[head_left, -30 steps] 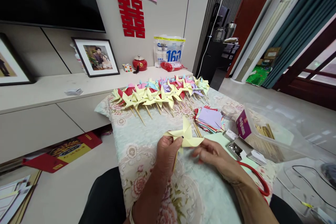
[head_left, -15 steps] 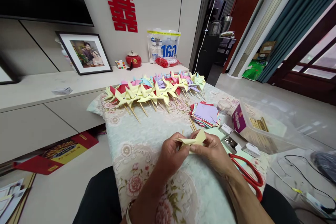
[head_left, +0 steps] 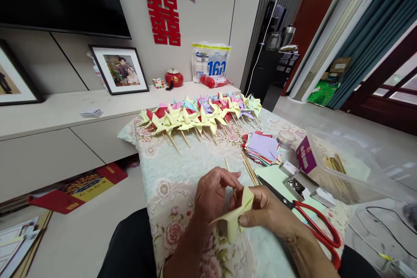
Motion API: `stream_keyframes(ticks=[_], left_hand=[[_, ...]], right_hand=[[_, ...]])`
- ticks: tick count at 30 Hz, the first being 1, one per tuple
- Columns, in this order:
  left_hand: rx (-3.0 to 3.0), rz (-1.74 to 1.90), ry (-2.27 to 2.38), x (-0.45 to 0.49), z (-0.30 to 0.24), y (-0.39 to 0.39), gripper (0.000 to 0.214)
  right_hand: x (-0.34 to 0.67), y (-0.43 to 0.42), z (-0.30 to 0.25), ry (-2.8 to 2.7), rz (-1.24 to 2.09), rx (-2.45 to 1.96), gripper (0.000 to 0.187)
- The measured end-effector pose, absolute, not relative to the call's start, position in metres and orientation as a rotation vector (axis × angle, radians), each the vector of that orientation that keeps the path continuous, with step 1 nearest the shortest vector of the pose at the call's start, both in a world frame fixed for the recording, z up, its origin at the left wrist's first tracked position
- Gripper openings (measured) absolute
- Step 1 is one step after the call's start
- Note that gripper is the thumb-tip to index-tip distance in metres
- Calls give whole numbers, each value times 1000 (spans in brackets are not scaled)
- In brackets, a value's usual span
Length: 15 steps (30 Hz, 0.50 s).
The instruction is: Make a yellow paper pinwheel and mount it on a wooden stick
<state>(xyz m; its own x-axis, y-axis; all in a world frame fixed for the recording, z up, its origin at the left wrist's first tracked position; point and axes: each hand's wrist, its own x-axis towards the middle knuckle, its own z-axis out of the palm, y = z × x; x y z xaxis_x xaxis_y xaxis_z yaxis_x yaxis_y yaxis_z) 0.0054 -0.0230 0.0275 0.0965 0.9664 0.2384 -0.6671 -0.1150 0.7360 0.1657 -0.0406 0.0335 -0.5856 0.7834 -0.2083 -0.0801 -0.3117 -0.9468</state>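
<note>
A pale yellow paper pinwheel [head_left: 233,221] is pinched in my right hand [head_left: 272,215], the thumb pressed on its folded middle. My left hand [head_left: 211,193] is closed around a thin wooden stick [head_left: 227,165] behind the pinwheel. Its fingertips are close to those of my right hand, and the spot where stick and paper come together is hidden. Beyond my hands lie loose sticks [head_left: 249,168] and a stack of coloured paper squares [head_left: 263,147]. Red-handled scissors [head_left: 317,223] lie to the right, by a small open box of metal fasteners [head_left: 296,186].
Many finished pinwheels [head_left: 192,117] lie in rows across the table's far side. At the right stand a clear plastic bin [head_left: 342,176] holding sticks and a roll of tape [head_left: 286,137]. Behind is a white cabinet [head_left: 68,113] with a framed photo [head_left: 122,69].
The pinwheel has tilted from nearly flat to facing more downward and toward me. My left hand's fingers have shifted up and over the stick. The view has swung slightly left.
</note>
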Motion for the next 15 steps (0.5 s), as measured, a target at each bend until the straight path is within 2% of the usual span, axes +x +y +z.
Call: stream_keyframes(ticks=[4, 8, 11, 15], left_hand=[[706, 1463, 393, 3, 31, -21, 33], [514, 1537, 619, 1, 30, -16, 18], [532, 1415, 704, 4, 29, -17, 23], [569, 1345, 674, 6, 31, -21, 20]], right_hand=[[164, -41, 34, -1385, 1891, -916, 26], [165, -42, 33, -1453, 1849, -930, 28], [163, -43, 32, -1526, 1808, -897, 26], [159, -44, 32, -1596, 1786, -884, 22]])
